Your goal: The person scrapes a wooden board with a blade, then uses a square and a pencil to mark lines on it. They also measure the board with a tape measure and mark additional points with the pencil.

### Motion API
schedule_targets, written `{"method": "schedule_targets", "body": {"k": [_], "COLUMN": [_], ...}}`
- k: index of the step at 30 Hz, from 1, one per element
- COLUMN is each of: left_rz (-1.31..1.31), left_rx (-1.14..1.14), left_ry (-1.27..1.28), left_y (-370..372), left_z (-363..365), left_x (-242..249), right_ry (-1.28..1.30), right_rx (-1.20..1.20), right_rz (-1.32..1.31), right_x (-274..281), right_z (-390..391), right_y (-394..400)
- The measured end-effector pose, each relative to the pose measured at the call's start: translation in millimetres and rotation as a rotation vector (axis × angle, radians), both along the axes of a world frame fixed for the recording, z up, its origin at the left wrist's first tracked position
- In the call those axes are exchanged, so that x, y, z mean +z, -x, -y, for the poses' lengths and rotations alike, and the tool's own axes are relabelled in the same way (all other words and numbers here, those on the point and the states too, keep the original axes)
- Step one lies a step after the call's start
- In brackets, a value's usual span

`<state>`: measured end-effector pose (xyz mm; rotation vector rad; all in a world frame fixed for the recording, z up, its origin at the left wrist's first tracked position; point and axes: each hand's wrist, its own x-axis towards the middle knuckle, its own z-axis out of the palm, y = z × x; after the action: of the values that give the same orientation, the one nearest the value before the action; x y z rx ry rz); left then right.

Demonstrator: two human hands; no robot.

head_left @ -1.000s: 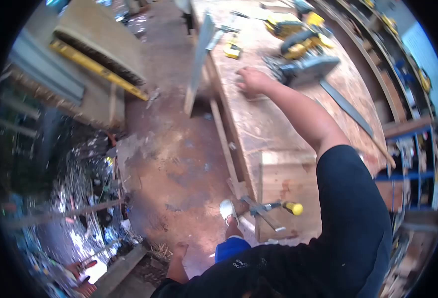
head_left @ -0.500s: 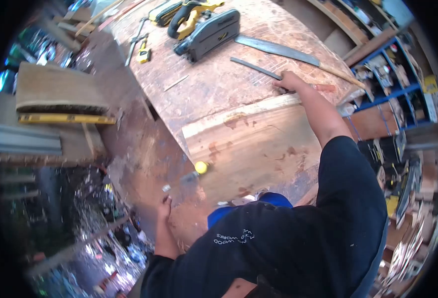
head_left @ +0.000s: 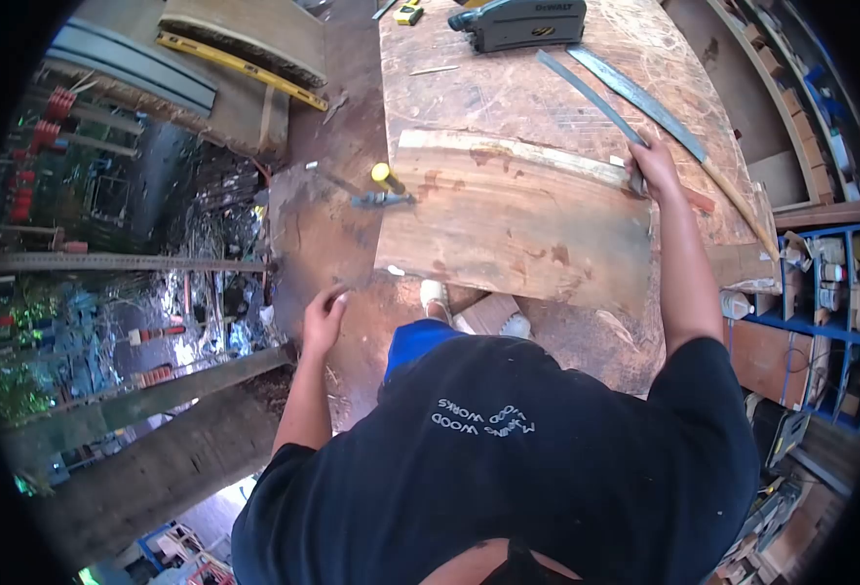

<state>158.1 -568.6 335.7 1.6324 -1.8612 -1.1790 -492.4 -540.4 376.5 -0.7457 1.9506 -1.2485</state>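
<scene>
My right hand (head_left: 653, 168) grips one end of a long flat grey metal bar (head_left: 591, 96) over the far right corner of a wide wooden board (head_left: 517, 219). A dark part of the held tool shows below my fingers, and its full kind is not clear. An orange-red handle-like piece (head_left: 700, 200) lies just behind that wrist. Beyond the bar rests a long broad blade (head_left: 634, 97) with a wooden handle. My left hand (head_left: 324, 320) hangs off the board's near left side, fingers loosely bent and apart, holding nothing. Close to it is a yellow-ended grey tool (head_left: 383, 178) at the board's left edge.
The board lies on a worn workbench (head_left: 488, 102). A DeWalt saw (head_left: 527, 24) and a yellow tape measure (head_left: 408, 13) occupy its far end. To the left are a yellow spirit level (head_left: 240, 70) and a thick slab (head_left: 245, 34). Blue shelving (head_left: 844, 234) stands at right.
My view has swung, so the bench sits higher and further right. The grey bar now points more steeply away from me in my right hand. My left hand still hangs low.
</scene>
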Motion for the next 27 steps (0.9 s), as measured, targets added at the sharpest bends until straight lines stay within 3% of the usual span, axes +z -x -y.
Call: {"method": "schedule_targets", "body": {"k": [3, 5, 7, 9, 13, 19, 21, 27], "left_rz": [-0.101, -0.297, -0.145, -0.161, -0.183, -0.051, -0.015, -0.050], "left_rx": [-0.098, -0.388, -0.711, -0.965, -1.240, -1.532, -1.546, -1.553], "left_ry": [-0.012, -0.048, 0.248, 0.301, 0.513, 0.612, 0.642, 0.684], "left_y": [80, 137, 191, 244, 325, 371, 377, 388], "left_z": [-18, -26, -39, -52, -87, -134, -140, -132], "left_x": [29, 37, 45, 50, 32, 22, 18, 7], "right_ry": [0.120, 0.144, 0.142, 0.250, 0.325, 0.381, 0.188, 0.439], "right_rx": [-0.069, -0.126, -0.249, -0.306, -0.436, -0.770, -0.775, -0.722], "right_rz": [0.303, 0.345, 0.363, 0.398, 0.525, 0.670, 0.588, 0.894], "right_x": [5, 0, -14, -40, -64, -64, -72, -90], "right_z": [-67, -111, -149, -184, -237, -270, -274, -261], "right_y": [-27, -44, -60, -81, -130, -178, -179, -168]}}
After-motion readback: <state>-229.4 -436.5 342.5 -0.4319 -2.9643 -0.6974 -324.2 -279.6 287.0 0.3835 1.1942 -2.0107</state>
